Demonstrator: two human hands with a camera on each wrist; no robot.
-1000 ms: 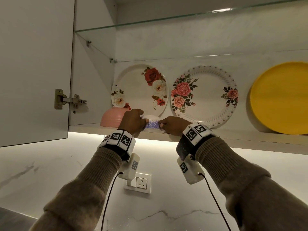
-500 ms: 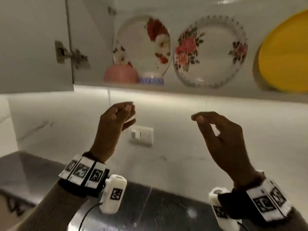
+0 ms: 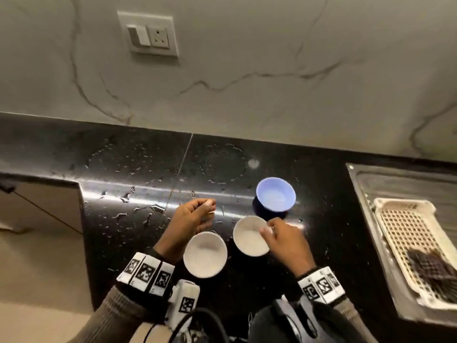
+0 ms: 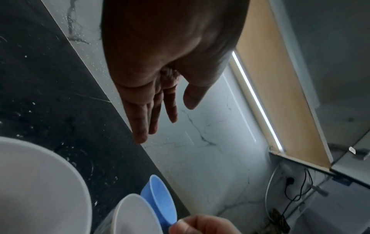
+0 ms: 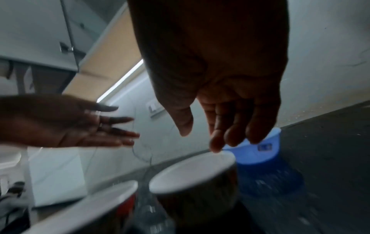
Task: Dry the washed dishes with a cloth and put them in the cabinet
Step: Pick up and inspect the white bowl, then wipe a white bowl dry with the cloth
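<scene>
Three small bowls stand upright on the wet black counter (image 3: pixel 123 194). Nearest me are two white bowls, the left one (image 3: pixel 205 254) (image 4: pixel 40 190) (image 5: pixel 84 205) and the right one (image 3: pixel 249 235) (image 4: pixel 134 215) (image 5: pixel 190 172). A blue bowl (image 3: pixel 275 194) (image 4: pixel 158 194) (image 5: pixel 258 150) sits behind them. My left hand (image 3: pixel 195 216) (image 4: pixel 158 114) hovers empty above the counter, just behind the left white bowl, fingers relaxed. My right hand (image 3: pixel 274 231) (image 5: pixel 218 134) hangs over the far rim of the right white bowl, fingers loosely bent and holding nothing. No cloth is plainly in view.
A steel sink (image 3: pixel 371 194) at the right holds a cream slotted dish rack (image 3: pixel 408 243) with something dark in it. A marble wall with a switch socket (image 3: pixel 149 34) rises behind the counter. Water drops cover the counter. The counter ends at the left above a pale floor.
Both hands let go of the patterned bowl on the cabinet shelf and dropped to the counter. My view swung down from the cabinet to the three bowls.
</scene>
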